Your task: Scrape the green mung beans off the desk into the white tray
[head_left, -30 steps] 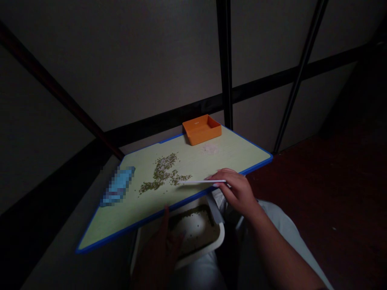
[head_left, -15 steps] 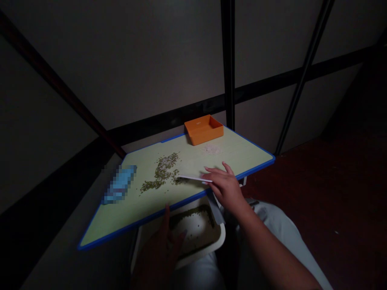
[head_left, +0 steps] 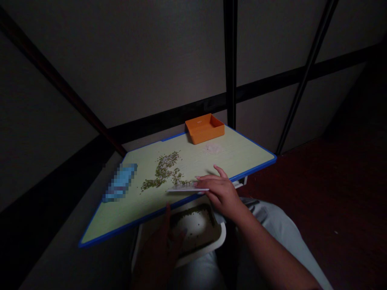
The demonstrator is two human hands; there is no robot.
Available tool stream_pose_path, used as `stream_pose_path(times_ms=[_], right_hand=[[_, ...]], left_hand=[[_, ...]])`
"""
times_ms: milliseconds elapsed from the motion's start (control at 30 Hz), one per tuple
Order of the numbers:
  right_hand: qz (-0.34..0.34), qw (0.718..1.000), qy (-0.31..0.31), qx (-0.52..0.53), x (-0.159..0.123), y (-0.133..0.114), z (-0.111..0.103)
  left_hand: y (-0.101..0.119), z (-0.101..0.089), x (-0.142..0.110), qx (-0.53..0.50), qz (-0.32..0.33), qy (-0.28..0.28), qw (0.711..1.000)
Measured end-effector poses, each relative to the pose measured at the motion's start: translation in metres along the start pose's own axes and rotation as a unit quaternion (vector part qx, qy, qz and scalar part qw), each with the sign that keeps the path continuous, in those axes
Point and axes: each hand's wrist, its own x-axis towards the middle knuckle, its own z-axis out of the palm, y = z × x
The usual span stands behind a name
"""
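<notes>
While right hand (head_left: pixel 220 191) grips white strip (head_left: pixel 183 189), long axis points left.

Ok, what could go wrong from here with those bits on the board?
First, some green-brown bits lie against the thin white card in the right hand, close to the near edge of the blue-rimmed board; a hard stroke might scatter them.

Second, the white-rimmed tub appears under only part of that edge, so strays could miss it.

Third, the light-blue item at the board's left edge might slip if jolted.
</notes>
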Motion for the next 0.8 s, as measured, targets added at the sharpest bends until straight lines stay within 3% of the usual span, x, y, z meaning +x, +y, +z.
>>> stream_pose_path(times_ms=[367, 800], right_hand=[[0.022, 0.995, 0.079, -0.063, 0.000, 0.010, -0.026], [0.023, 0.996, 0.053, -0.067, 0.001, 0.009, -0.027]], left_hand=[[0.006, -0.006, -0.003, -0.004, -0.011, -0.020, 1.000], [0.006, -0.005, -0.001, 0.008, -0.013, -0.023, 1.000]])
